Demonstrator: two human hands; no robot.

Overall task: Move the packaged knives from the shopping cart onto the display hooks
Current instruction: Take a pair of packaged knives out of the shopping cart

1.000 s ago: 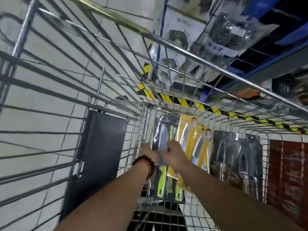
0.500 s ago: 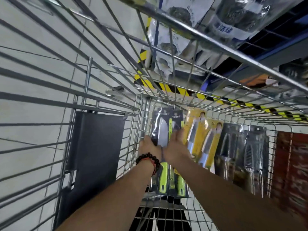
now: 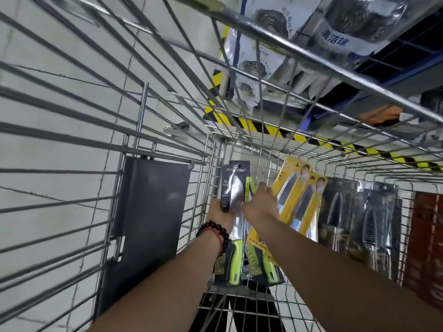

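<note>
Both hands are working inside the shopping cart [image 3: 239, 149]; the left hand [image 3: 219, 213] is clamped on the green-handled knife pack [image 3: 233, 195] at mid-length, thumb across the front; the right hand [image 3: 260, 204] is closing fingers on the pack edge just behind, between it and the yellow knife packs [image 3: 297, 195]. The gripped pack is standing upright against the cart's end wall, long axis running up and away from the wrists, hang-tab end farthest from the hands, green handles nearest the forearms; the left hand is nearer and carrying it. No display hooks identifiable here. Against the frame half a second ago, the pack is sitting higher against the wire and clearer of its neighbours; the right hand has shifted towards the yellow packs.
</note>
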